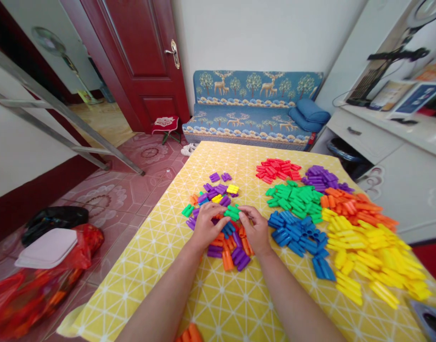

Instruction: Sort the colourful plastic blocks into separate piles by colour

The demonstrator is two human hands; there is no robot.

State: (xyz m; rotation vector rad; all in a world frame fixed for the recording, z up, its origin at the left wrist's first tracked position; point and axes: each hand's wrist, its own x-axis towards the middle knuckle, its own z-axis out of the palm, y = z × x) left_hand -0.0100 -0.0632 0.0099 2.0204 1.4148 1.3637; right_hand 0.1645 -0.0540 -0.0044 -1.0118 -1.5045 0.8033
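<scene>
My left hand (208, 226) and my right hand (255, 230) meet over a mixed pile of plastic tube blocks. Between their fingertips is a green tube block (232, 212), gripped at its left and right ends. Beneath and around the hands lie purple blocks (241, 259), orange blocks (227, 259) and a few blue blocks (228, 230). More purple pieces (214, 191) and some yellow blocks (232, 189) are just beyond my left hand. My fingers cover part of the pile.
Sorted heaps stand to the right: red (277, 170), green (294, 199), blue (298, 232), purple (321, 178), orange (353, 207) and yellow (378, 259). A yellow patterned cloth (143, 280) covers the table. Behind it is a blue sofa (239, 116); a metal ladder (71, 121) leans left.
</scene>
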